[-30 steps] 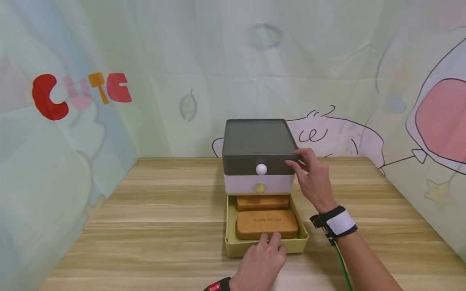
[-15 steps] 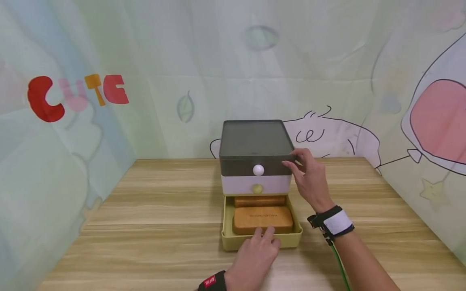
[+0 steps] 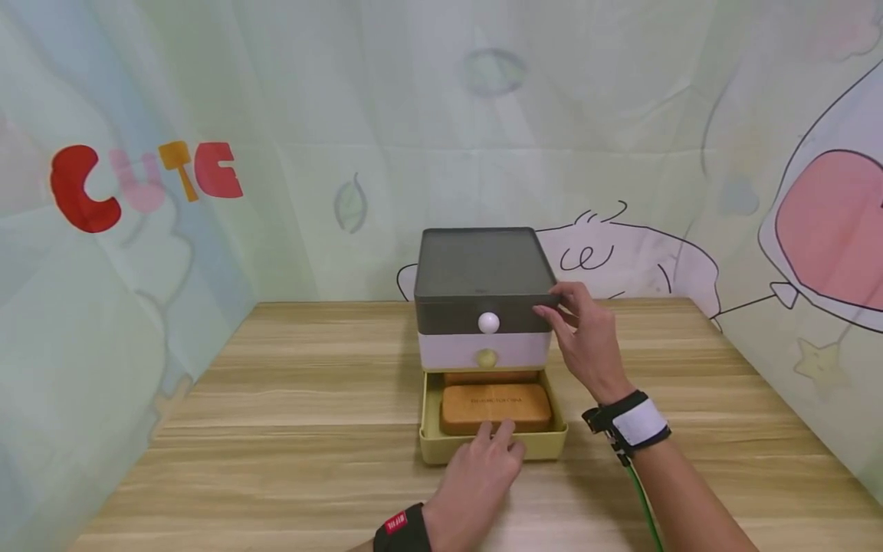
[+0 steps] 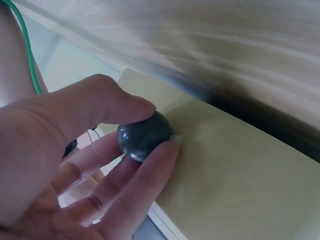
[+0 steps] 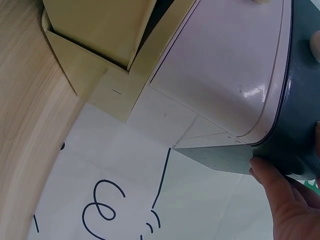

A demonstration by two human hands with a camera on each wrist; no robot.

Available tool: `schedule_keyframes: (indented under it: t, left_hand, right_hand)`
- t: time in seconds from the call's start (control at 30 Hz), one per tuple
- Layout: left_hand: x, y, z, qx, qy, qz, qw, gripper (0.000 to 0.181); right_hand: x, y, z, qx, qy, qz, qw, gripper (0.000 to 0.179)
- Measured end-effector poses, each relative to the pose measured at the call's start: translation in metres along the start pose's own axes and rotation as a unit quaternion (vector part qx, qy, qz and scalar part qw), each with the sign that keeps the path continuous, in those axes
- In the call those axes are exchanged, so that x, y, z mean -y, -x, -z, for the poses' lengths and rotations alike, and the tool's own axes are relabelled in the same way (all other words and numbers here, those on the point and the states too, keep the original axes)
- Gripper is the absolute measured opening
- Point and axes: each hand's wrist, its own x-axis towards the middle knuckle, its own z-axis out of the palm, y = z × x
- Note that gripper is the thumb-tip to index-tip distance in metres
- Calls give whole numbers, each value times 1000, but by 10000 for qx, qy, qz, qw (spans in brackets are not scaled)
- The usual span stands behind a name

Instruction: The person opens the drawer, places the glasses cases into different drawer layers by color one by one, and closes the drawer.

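A three-tier desktop drawer unit (image 3: pixel 484 264) stands mid-table, dark grey on top, white in the middle and yellow at the bottom. Its yellow bottom drawer (image 3: pixel 545 447) is pulled partway out. Inside lies a brown wood-like block (image 3: pixel 497 405) with small lettering; a second brown block (image 3: pixel 469 378) is partly hidden behind it. My left hand (image 3: pixel 476 479) pinches the round dark knob (image 4: pixel 144 136) on the yellow drawer's front between thumb and fingers. My right hand (image 3: pixel 588 341) holds the front right corner of the grey top tier, thumb on its front.
The wood-grain table (image 3: pixel 310 422) stretches to both sides of the unit. A printed cloth backdrop (image 3: pixel 297 153) hangs behind and at both sides. A white knob (image 3: pixel 488 323) and a yellowish knob (image 3: pixel 487 358) jut from the upper drawers. A green cable (image 3: pixel 641 494) trails from the right wrist strap.
My left hand has moved away from me, and the yellow drawer has slid further into the unit with its blocks. My right hand keeps its hold on the top corner.
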Motion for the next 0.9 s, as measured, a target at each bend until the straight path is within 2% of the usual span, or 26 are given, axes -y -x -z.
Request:
schedule_keyframes:
  t: [0.5,0.6,0.73,0.9]
  left_hand:
    - [10,-6,-6,90,325,-74,9994,27]
    - [12,-9,-9,85,279,-104,9995,29]
    - [15,-12,-11,9,129,-160,9998,28]
    - [18,-13,-13,59,320,-74,9994,22]
  right_hand:
    - [-1,0,1,-7,75,-68,9999,34]
    - [-1,-1,2,-10,69,-63,10000,34]
    - [-2,-1,3,-49,71,-34,10000,34]
    - [-2,-1,2,-2,49,41,10000,34]
